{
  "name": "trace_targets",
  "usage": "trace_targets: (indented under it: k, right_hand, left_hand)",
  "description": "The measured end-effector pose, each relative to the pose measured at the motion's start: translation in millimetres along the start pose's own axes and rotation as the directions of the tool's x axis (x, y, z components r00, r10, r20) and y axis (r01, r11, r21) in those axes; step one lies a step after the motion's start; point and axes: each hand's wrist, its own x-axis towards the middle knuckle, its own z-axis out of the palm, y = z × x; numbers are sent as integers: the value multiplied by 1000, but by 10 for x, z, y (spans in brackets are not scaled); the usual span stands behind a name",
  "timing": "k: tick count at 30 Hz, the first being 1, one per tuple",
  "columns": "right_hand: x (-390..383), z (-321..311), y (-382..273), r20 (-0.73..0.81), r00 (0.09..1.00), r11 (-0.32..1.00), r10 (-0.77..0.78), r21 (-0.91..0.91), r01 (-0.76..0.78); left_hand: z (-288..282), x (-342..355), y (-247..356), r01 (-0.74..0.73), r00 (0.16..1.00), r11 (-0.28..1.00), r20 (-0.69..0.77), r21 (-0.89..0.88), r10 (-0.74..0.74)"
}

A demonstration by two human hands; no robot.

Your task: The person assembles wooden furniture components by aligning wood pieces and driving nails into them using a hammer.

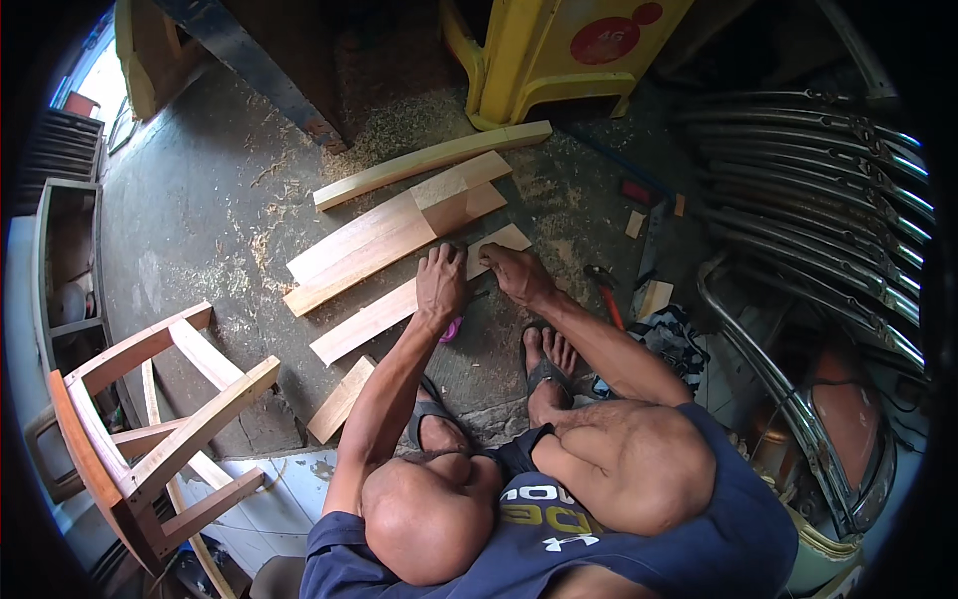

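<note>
A pale wooden board (pixel 374 324) lies slanting on the floor in front of my feet. My left hand (pixel 442 283) is closed over it, fingers curled round its far side. Close by on the right, my right hand (pixel 517 276) is closed in a pinch over the board's right part; what its fingers hold, if anything, is hidden. Just beyond lie two overlapping wider boards (pixel 374 240) with a shorter board (pixel 461 190) across their right end. A long curved wooden strip (pixel 429 162) rests farther off. A short wood piece (pixel 341 399) lies near my left forearm.
A wooden chair frame (pixel 120 479) stands at the left. A yellow plastic stool (pixel 569 60) is at the back. Stacked metal tube frames (pixel 818 190) fill the right side. A red-handled hammer (pixel 609 299) and a patterned cloth (pixel 664 349) lie right of my feet. Wood shavings litter the floor.
</note>
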Motion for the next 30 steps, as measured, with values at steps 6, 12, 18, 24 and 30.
trace_targets:
  k: [6, 12, 18, 24, 30]
  right_hand:
    - [-62, 4, 51, -58, 998, 1000, -29, -8, 28]
    - [-82, -54, -121, -12, 998, 996, 57, -69, -58]
    - [-994, -907, -178, -400, 876, 861, 270, -308, -406]
    - [-2041, -1181, 273, -340, 734, 564, 588, -478, -674]
    - [-1722, -948, -39, -221, 731, 649, 645, -347, -677]
  left_hand:
    - [15, -31, 194, -53, 956, 995, -293, -87, 26]
    - [229, 64, 103, -48, 951, 840, -282, -540, -127]
    - [137, -7, 96, 92, 972, 786, -117, -611, -204]
    - [183, 27, 92, -3, 978, 810, -172, -586, -121]
    - [162, -9, 145, -96, 973, 886, -232, -453, -13]
